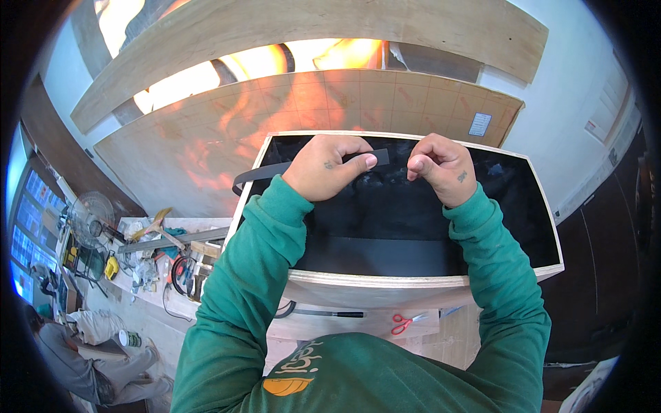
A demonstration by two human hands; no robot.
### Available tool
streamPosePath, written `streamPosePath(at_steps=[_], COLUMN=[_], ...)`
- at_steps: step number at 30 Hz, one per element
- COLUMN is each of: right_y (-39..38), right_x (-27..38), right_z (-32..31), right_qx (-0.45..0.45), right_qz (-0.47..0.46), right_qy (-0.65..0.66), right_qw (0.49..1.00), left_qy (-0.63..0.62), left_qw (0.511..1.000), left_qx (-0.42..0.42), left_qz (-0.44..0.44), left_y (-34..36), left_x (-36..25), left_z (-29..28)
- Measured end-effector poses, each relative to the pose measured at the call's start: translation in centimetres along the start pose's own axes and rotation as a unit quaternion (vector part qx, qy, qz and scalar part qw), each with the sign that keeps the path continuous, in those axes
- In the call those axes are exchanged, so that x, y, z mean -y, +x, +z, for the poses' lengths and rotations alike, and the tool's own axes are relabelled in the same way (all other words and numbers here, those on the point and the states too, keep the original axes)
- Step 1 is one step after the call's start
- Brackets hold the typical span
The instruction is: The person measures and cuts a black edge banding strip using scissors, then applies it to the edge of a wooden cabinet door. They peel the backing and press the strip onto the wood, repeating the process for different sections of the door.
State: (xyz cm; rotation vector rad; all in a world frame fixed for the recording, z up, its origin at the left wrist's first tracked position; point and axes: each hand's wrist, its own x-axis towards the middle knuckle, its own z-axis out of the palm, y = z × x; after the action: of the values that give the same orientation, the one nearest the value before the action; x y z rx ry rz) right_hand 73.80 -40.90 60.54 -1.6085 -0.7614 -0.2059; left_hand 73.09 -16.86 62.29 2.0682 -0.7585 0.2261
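A dark grey flexible strip of edge banding (381,157) is pinched between the thumb and fingers of my left hand (326,167). Its short flat end sticks out past my thumb, while the rest loops back to the left over the box's side. My right hand (444,169) is closed a little to the right of that end, thumb against curled fingers; whatever it may hold is hidden or too small to make out. Both hands are above a plywood box (385,281) with pale raw edges and a glossy black inside.
Below the box, red-handled scissors (401,323) and a black-handled tool (348,314) lie on a pale board. A cluttered bench with a long metal bar (172,240) and a fan (91,219) stand at left. Another person (76,368) sits lower left. Large wooden panels (406,96) lean behind.
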Motion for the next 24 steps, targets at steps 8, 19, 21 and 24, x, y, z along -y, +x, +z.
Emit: streamPosePath(at_steps=[8,19,21,24], right_y=[0.1,0.7,0.8,0.6], right_x=[0.0,-0.9,-0.9,-1.3], right_z=[0.3,0.4,0.7,1.3], right_qx=[0.008,0.013,0.055,0.125], right_qz=[0.012,0.092,0.150,0.198], right_qy=[-0.017,-0.023,0.009,0.014], right_qw=[1.000,0.995,0.987,0.972], left_qy=[0.016,0.028,0.033,0.044], left_qw=[1.000,0.999,0.999,0.998], left_qx=[0.001,0.008,0.020,0.028], left_qz=[0.012,0.014,0.003,0.032], left_y=[0.0,0.1,0.0,-0.1], left_x=[0.5,0.5,0.6,0.5], left_z=[0.1,0.2,0.3,0.7])
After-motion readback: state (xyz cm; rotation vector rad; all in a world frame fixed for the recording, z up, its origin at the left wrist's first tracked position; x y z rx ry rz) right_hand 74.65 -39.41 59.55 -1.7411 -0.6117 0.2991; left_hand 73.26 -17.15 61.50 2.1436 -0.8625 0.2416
